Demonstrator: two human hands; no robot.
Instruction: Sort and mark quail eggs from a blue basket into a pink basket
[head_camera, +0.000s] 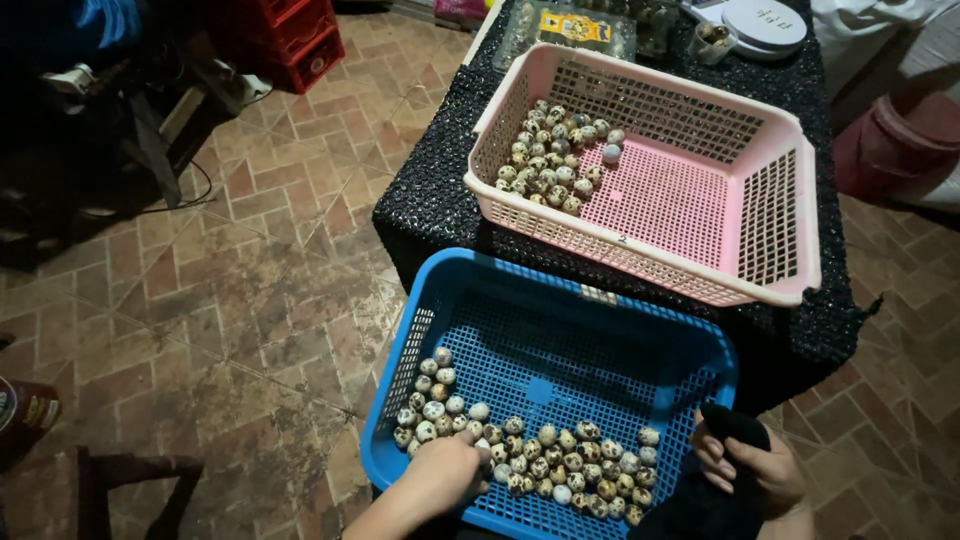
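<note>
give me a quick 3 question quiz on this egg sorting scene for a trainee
1. True or false: the pink basket holds more speckled eggs than the blue basket.
2. Multiple choice: where does the left hand rest? A) on the pink basket's rim B) among the eggs in the blue basket C) on the brick floor
3. Short answer: what does the right hand hold, and where is it?

Key
1. False: the egg pile in the blue basket looks larger than the cluster in the pink basket's corner.
2. B
3. A dark cloth, at the blue basket's right rim.
</note>
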